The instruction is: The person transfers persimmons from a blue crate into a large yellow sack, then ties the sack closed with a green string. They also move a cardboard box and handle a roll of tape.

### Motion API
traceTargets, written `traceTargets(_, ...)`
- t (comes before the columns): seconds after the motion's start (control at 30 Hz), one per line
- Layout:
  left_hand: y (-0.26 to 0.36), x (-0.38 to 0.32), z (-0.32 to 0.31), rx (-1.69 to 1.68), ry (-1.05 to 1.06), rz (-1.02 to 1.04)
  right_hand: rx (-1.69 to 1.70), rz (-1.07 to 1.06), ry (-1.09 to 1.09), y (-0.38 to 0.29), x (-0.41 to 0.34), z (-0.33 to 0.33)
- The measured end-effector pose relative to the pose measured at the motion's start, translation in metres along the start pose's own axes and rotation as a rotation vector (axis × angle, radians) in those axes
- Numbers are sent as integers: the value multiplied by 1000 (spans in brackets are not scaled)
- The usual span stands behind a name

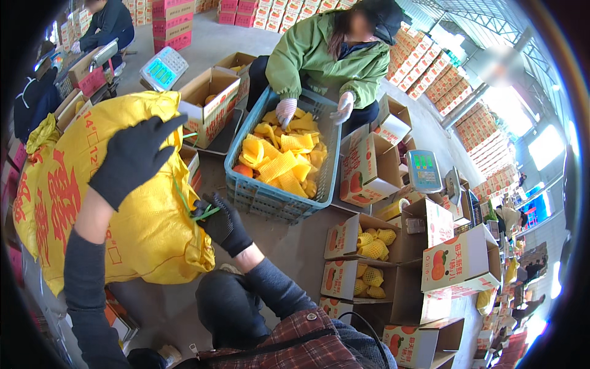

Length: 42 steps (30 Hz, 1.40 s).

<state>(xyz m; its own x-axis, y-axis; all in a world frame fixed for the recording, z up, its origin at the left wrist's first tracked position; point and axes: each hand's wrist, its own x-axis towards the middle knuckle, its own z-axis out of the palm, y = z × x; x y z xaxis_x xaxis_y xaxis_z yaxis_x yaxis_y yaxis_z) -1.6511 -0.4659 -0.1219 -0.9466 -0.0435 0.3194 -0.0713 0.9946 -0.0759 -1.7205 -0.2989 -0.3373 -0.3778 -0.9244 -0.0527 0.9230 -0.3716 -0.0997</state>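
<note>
A large yellow woven sack [133, 230] with red printed characters lies at the left, its stitched mouth facing right. Over its upper part is my left hand [133, 157] in a black glove, fingers spread towards the sack's edge, gripping nothing visible. At the sack's mouth my right hand [223, 223], in a black dotted glove, holds a green plastic strap [208, 213] between its fingers; the strap runs up along the sack's edge. Right of the sack stands a blue plastic crate [272, 203] with yellow foam net sleeves [281, 161] and an orange fruit [243, 170] inside.
A person in a green jacket [304, 55] and striped gloves reaches into the crate from across. Open cardboard boxes [339, 279], some with net-wrapped fruit [373, 244], stand at the right. Digital scales [164, 68] stand behind the sack and right [423, 170] of the crate.
</note>
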Motion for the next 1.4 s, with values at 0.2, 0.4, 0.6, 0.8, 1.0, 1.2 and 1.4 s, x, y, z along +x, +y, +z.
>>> traceTargets(0.2, -54, 19, 118, 290, -65, 25, -226, -62, 14, 11, -1, 7)
traceTargets(0.4, -114, 52, 160, 337, -220, -25, -1011, -277, 246, -9, -5, 42)
traceTargets(0.6, -157, 61, 93, 465, 334, 21, -1134, -453, 19, -11, 5, 116)
traceTargets(0.8, -205, 77, -13, 321, 63, -700, -1056, -430, -106, 17, 44, 138)
traceTargets(1.0, -227, 56, 65, 406, 329, -388, -995, -315, 109, 2, 28, 90)
traceTargets(1.2, -214, 69, 127, 278, 282, -443, -1101, -368, 160, -24, -14, 82)
traceTargets(1.4, -175, 66, 83, 60, 454, -98, -1939, -594, 366, -37, 20, 73)
